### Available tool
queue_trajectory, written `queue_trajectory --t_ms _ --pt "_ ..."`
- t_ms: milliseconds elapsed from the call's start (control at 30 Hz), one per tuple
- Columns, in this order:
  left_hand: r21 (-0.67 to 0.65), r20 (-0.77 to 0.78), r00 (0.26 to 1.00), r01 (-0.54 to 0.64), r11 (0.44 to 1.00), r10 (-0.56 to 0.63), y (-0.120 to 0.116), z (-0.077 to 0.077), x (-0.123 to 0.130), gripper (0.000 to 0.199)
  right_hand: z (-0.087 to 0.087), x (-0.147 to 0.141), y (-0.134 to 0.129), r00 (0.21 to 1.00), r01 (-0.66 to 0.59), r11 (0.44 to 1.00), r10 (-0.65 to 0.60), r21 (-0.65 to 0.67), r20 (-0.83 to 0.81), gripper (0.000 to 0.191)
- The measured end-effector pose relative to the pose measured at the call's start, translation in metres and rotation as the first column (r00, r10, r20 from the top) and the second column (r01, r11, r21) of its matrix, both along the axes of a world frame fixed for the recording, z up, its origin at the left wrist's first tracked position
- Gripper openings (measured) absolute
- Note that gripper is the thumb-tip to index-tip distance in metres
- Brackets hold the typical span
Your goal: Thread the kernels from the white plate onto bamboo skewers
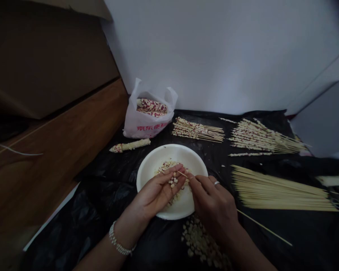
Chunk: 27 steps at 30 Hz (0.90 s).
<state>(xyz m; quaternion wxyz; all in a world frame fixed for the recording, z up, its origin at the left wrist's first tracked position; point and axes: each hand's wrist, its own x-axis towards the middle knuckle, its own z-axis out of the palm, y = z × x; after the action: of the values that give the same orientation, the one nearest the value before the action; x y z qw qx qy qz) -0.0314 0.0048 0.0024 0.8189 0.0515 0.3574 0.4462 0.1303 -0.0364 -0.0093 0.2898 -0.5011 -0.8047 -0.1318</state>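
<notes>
Over a white bowl [141, 171], my left hand [155, 195] is cupped palm up around several corn kernels [173, 181]. Its thumb and forefinger come together by the tip of a bamboo skewer [264, 227]. My right hand [213, 201], with a ring on it, pinches that skewer close to the tip, and the long end sticks out behind the hand to the lower right. More loose white and dark red kernels lie in the bowl below, partly covered by my hands. Whether a kernel sits on the skewer tip is too small to tell.
A plastic bag [147, 126] of corn cobs stands behind the bowl, with a partly stripped cob [130, 145] before it. Threaded skewers [197, 130] lie in two piles, one farther right [254, 137]. Bare skewers [279, 190] and scissors [337, 203] lie right; loose pale pieces [199, 241] lie nearer.
</notes>
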Motion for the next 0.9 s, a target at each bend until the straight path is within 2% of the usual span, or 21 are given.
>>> queue_trajectory --t_ms 200,333,500,700,900 --pt "0.103 -0.131 0.991 0.014 0.995 0.000 -0.002 -0.001 0.000 0.021 -0.008 -0.004 -0.002 0.998 -0.057 0.990 0.054 0.126 0.022 0.031" --pt "0.095 -0.081 0.997 0.004 0.995 0.003 -0.001 -0.002 -0.001 0.015 -0.015 -0.002 -0.002 0.997 -0.081 0.976 0.081 0.204 0.010 0.032" --pt "0.039 -0.018 0.999 -0.048 0.998 0.049 -0.001 -0.001 0.000 0.011 -0.021 0.003 0.000 0.990 -0.136 0.952 0.141 0.272 0.004 0.043" --pt "0.064 0.078 0.997 -0.025 0.998 0.019 0.000 0.001 -0.003 0.015 -0.017 0.006 0.002 0.996 -0.088 0.952 0.079 0.293 0.041 0.032" --pt "0.147 0.017 1.000 -0.010 0.989 0.008 -0.005 0.000 -0.006 0.018 -0.016 0.007 0.001 0.998 -0.055 0.958 0.047 0.282 0.035 0.027"
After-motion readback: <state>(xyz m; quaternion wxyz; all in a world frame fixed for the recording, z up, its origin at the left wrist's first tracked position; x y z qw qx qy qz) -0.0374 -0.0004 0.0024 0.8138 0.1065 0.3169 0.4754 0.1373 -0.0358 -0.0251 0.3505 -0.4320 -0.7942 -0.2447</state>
